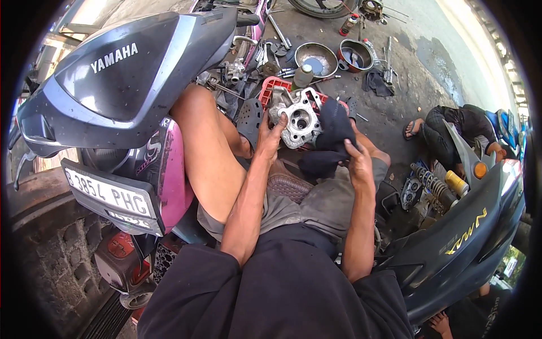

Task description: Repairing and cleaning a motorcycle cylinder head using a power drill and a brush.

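My left hand (272, 134) grips the near left edge of a silver metal cylinder head (297, 120), an engine part with two round valve openings facing up. Its thumb lies on top of the metal, and the fingers beneath are mostly hidden. In my right hand (359, 158) is a black cloth (335, 129), bunched between thumb and fingers. The upper part of the cloth lies against the right side of the cylinder head. Below and behind the part, a red plastic crate (270, 89) shows partly.
Motorcycle bodywork flanks me: a grey front panel (121, 76) left and a dark fairing (468, 231) right. Ahead lie a metal bowl (316, 56), a red pot (355, 55), a bottle (303, 76) and scattered tools. Another person (451, 133) sits at the right beside a shock absorber (432, 183).
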{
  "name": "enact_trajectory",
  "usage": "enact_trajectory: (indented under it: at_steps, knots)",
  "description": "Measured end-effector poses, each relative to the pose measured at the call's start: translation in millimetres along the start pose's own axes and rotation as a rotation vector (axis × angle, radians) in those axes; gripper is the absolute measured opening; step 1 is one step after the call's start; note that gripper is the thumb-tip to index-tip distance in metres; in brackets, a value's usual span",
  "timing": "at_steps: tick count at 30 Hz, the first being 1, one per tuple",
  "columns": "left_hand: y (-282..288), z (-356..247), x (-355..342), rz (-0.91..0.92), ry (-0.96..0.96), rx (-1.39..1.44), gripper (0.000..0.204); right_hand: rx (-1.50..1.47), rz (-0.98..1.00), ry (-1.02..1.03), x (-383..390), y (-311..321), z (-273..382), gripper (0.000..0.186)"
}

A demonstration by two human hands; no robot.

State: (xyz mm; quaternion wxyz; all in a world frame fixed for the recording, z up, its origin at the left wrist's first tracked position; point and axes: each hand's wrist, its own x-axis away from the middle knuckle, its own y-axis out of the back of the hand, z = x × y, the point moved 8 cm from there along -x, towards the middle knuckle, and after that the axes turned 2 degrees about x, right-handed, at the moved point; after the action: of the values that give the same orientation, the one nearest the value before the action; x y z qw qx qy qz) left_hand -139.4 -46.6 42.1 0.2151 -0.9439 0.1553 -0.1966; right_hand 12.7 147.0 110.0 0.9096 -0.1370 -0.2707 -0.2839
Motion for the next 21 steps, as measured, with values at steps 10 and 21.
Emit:
enact_trajectory:
  at_steps: [10,21]
  knots:
    - [-28,3,15,0.102,0.165,0.241,0.060,0.018,-0.409,0.612,33,93,55,0.029]
    - [-21,-8,10,0.105,-0.027,0.044,0.076,0.707,-0.350,0.772,66,-16,77,0.022]
